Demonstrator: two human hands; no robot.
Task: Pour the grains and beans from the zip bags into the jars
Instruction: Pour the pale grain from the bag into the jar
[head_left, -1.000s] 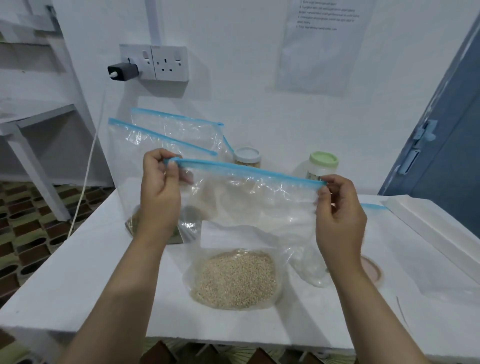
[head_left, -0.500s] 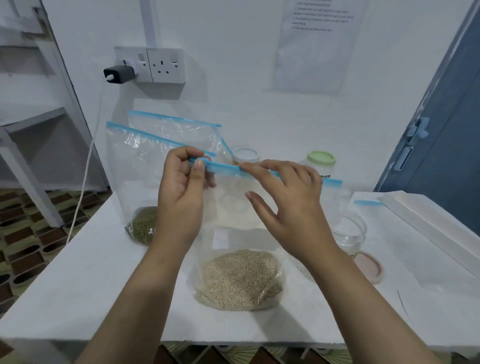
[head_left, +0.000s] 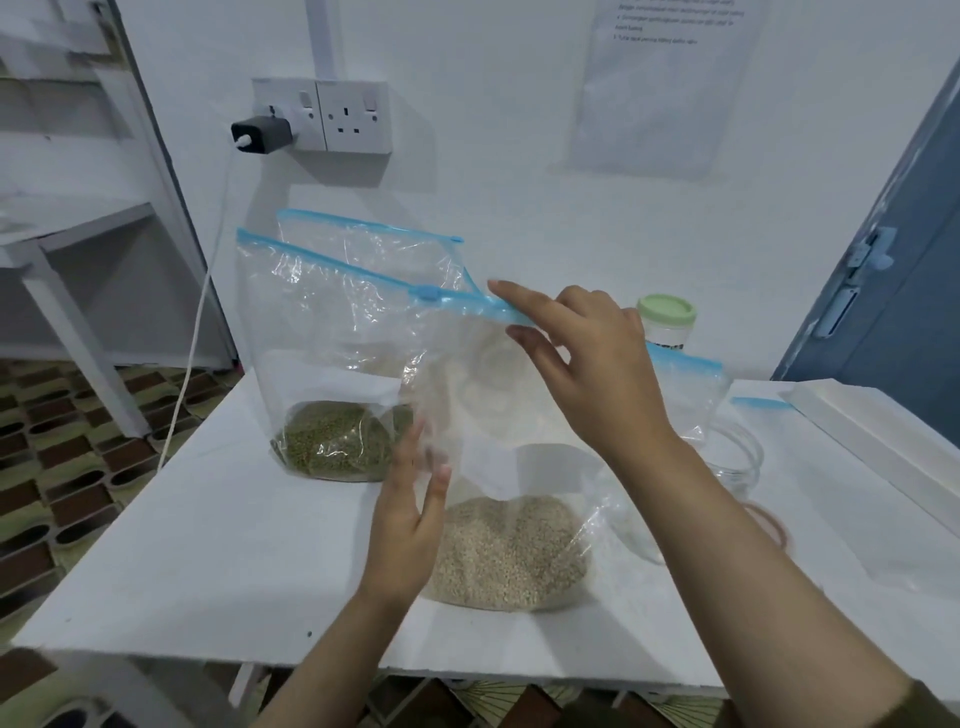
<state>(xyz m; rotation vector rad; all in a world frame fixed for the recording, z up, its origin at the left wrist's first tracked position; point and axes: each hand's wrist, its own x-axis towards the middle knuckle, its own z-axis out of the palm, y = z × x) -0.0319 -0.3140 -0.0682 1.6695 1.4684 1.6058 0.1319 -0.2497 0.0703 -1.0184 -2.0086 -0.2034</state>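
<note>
Pinching the grain bag (head_left: 511, 540) seal, right hand (head_left: 587, 374) (left hand (head_left: 410, 519) open).

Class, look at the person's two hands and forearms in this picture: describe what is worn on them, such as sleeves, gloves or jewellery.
Both the left hand and the right hand are bare, with no gloves, rings or watch visible. The forearms are uncovered. Only at the bottom right corner does a dark olive sleeve edge show on the right arm.

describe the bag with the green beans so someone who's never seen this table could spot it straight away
Start at the double wall socket above the white table, then drop straight down to the clear zip bags standing below it. The green bean bag is the front left one, with a blue zip strip on top. It alone holds dark green contents; the bag at the hands holds pale beige grain.
</note>
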